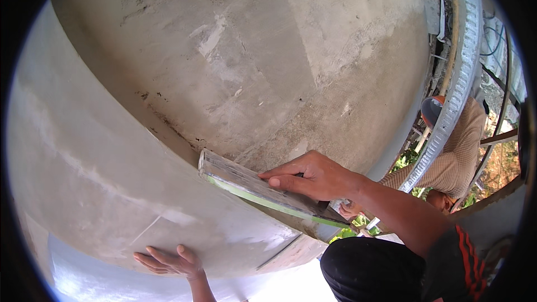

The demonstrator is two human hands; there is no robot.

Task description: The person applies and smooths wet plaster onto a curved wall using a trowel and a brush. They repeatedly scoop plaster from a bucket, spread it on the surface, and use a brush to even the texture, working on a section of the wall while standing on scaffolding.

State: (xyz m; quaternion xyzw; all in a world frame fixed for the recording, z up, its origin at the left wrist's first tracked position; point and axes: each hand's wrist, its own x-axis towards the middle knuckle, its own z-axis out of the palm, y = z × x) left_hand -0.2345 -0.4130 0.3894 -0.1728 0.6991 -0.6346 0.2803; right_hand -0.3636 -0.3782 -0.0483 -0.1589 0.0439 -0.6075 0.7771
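My right hand point(316, 176) grips the back of a long, flat plastering float point(246, 178) with a pale green edge. Its long side lies along the corner where a smooth grey plastered face point(112, 156) meets a rougher, patchy cement surface point(246, 61). Thumb and forefinger press on the float's worn back; the other fingers curl around its handle, mostly hidden. Lower left, my left hand point(170, 260) rests flat on the smooth plaster with its fingers spread, holding nothing.
A co-worker in a striped top point(456, 151) is at the right, beyond a ribbed metal strip point(447, 117); a co-worker's hand point(349, 210) shows just past my right wrist. Poles and wires point(506, 72) stand farther right. My dark-clothed knee point(369, 268) is at the bottom.
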